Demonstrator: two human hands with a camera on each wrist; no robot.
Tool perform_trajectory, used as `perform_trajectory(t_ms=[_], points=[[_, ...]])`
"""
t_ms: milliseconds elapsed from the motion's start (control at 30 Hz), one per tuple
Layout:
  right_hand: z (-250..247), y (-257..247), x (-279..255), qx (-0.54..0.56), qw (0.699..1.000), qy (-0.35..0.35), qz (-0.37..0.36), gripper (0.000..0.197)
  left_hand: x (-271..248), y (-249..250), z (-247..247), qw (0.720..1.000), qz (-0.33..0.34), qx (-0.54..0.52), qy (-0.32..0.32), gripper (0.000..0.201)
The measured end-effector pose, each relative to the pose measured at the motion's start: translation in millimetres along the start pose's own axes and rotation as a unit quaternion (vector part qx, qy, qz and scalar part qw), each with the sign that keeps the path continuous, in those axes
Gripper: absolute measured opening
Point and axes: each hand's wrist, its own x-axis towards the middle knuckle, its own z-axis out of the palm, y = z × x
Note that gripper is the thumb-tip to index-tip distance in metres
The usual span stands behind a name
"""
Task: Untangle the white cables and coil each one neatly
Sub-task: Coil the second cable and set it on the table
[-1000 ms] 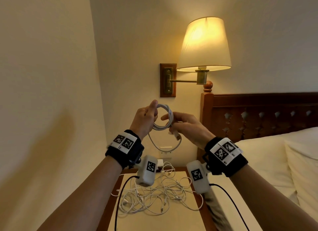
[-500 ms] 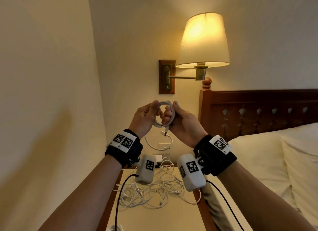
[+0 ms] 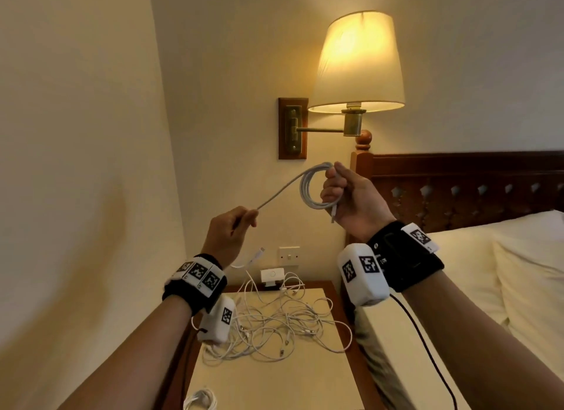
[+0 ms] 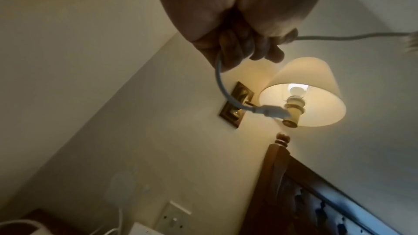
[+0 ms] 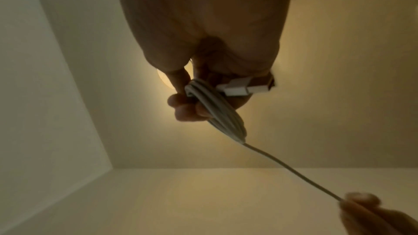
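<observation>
Head view: hands drawn apart since the earlier frame, when both met at the coil. Right hand (image 3: 351, 196) clamped on the coiled cable (image 3: 308, 189), raised near the lamp (image 3: 357, 64); left hand (image 3: 229, 232) lower, pinching its free end taut. Tangle of white cables (image 3: 274, 324) lying on the table (image 3: 274, 379).

Left wrist: fingers (image 4: 248, 45) curled round the cable, connector (image 4: 269, 112) dangling.

Right wrist: fingers (image 5: 187, 108) gripping the coil (image 5: 221, 113), plug (image 5: 246, 88) against the palm.
</observation>
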Motion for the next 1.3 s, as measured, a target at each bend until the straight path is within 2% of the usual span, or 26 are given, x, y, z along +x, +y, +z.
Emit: perform_trajectory(t_ms=[133, 233, 367, 400, 467, 533, 600, 667, 733, 833, 900, 1033, 1100, 1200, 1267, 1300], points=[[-4, -5, 3, -0.005, 1.000, 0.005, -0.009, 0.025, -15, -25, -2, 0.998, -0.063, -0.007, 0.029, 0.019], [-5, -5, 6, -0.024, 1.000, -0.004, -0.010, 0.026, -23, -40, -3, 0.997, -0.076, 0.006, 0.020, 0.011], [-3, 1, 10, -0.045, 0.999, -0.015, -0.011, 0.030, -25, -35, -3, 0.993, -0.069, 0.087, 0.048, 0.010], [-2, 3, 10, -0.064, 0.998, -0.014, -0.019, 0.030, -26, -27, -2, 0.989, -0.069, 0.129, 0.032, 0.013], [1, 6, 11, -0.128, 0.991, -0.011, -0.044, 0.031, -30, 2, 2, 0.965, -0.071, 0.241, -0.071, 0.018], [3, 10, 12, -0.214, 0.974, -0.009, -0.077, 0.030, -35, 38, 8, 0.926, -0.026, 0.334, -0.175, 0.020], [6, 15, 13, -0.315, 0.943, -0.008, -0.107, 0.030, -37, 73, 9, 0.902, 0.053, 0.374, -0.209, 0.022], [9, 20, 12, -0.396, 0.911, -0.010, -0.117, 0.031, -32, 95, 7, 0.895, 0.116, 0.380, -0.201, 0.025], [10, 23, 10, -0.438, 0.891, -0.014, -0.118, 0.032, -24, 105, 2, 0.901, 0.157, 0.363, -0.176, 0.031], [10, 26, 6, -0.489, 0.865, -0.012, -0.114, 0.033, -13, 109, -3, 0.912, 0.235, 0.317, -0.114, 0.041], [9, 27, 6, -0.524, 0.844, -0.018, -0.113, 0.036, -5, 106, -6, 0.912, 0.277, 0.293, -0.071, 0.040], [8, 24, 6, -0.553, 0.825, -0.057, -0.100, 0.040, 13, 94, -15, 0.909, 0.303, 0.284, -0.045, 0.036], [8, 22, 6, -0.587, 0.800, -0.072, -0.097, 0.038, 20, 84, -22, 0.905, 0.314, 0.277, -0.076, 0.037], [9, 20, 7, -0.634, 0.764, -0.091, -0.076, 0.035, 27, 72, -29, 0.901, 0.307, 0.262, -0.159, 0.042], [9, 20, 8, -0.653, 0.749, -0.096, -0.063, 0.035, 27, 66, -32, 0.894, 0.316, 0.267, -0.174, 0.041], [9, 20, 8, -0.651, 0.751, -0.097, -0.059, 0.036, 27, 64, -32, 0.894, 0.319, 0.266, -0.167, 0.038]])
